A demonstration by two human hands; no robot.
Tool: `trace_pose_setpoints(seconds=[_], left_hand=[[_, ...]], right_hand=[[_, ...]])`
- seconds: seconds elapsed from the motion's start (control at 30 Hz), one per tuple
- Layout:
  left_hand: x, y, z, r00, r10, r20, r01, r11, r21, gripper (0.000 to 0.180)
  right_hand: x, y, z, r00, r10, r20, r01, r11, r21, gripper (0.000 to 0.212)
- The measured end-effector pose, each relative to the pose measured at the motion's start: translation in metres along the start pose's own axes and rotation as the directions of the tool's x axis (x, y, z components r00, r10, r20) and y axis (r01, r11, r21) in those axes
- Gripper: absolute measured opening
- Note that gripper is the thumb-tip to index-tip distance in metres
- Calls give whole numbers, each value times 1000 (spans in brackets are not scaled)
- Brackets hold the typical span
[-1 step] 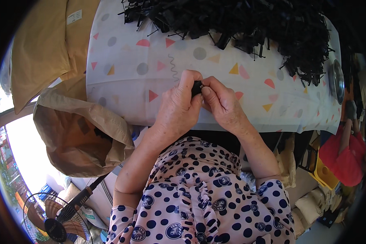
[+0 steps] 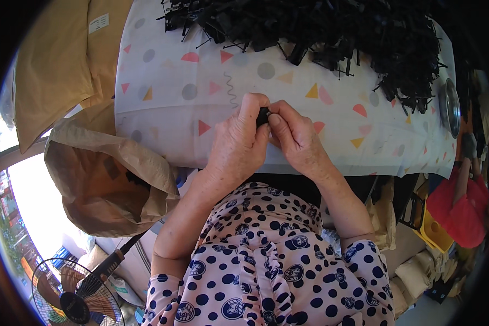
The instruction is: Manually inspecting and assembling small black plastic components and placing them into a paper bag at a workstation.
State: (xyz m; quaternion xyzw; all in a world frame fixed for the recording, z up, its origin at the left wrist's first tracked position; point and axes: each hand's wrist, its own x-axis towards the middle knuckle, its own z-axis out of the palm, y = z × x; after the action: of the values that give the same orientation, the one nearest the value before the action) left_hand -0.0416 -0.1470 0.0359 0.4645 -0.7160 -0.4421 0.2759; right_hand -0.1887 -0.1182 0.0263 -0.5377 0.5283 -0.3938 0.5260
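Observation:
Both of my hands meet over the near middle of a table covered with a white cloth point(image 2: 168, 92) printed with coloured triangles and dots. My left hand point(image 2: 234, 149) and my right hand point(image 2: 298, 142) pinch a small black plastic part point(image 2: 263, 116) between their fingertips; most of it is hidden by the fingers. A big heap of similar black plastic parts point(image 2: 331, 27) fills the far side of the table. A thin wavy wire point(image 2: 231, 89) lies on the cloth just beyond my left hand.
An open brown paper sack point(image 2: 103, 179) stands at the table's left edge, with flat brown bags point(image 2: 49, 65) behind it. A metal bowl point(image 2: 451, 106) sits at the right edge. A person in red point(image 2: 462, 201) is at the right. A fan point(image 2: 73, 296) stands lower left.

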Motion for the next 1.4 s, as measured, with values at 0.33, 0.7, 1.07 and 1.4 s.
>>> trace_pose_setpoints(seconds=[0.33, 0.7, 1.07, 1.4], left_hand=[[11, 3, -6, 983, -18, -184, -67, 892, -447, 27], [4, 3, -20, 964, -188, 187, 233, 264, -936, 37], [-5, 6, -21, 917, -46, 396, 361, 518, -775, 39], [-6, 6, -3, 994, 112, -10, -112, 978, -176, 37]], right_hand=[[9, 3, 4, 977, -143, -158, 179, 953, 244, 20], [6, 3, 0, 989, -110, -99, 147, 828, 541, 12], [9, 10, -17, 988, -6, 156, -90, 795, 600, 24], [0, 11, 0, 990, -11, -141, 64, 926, 373, 33]])
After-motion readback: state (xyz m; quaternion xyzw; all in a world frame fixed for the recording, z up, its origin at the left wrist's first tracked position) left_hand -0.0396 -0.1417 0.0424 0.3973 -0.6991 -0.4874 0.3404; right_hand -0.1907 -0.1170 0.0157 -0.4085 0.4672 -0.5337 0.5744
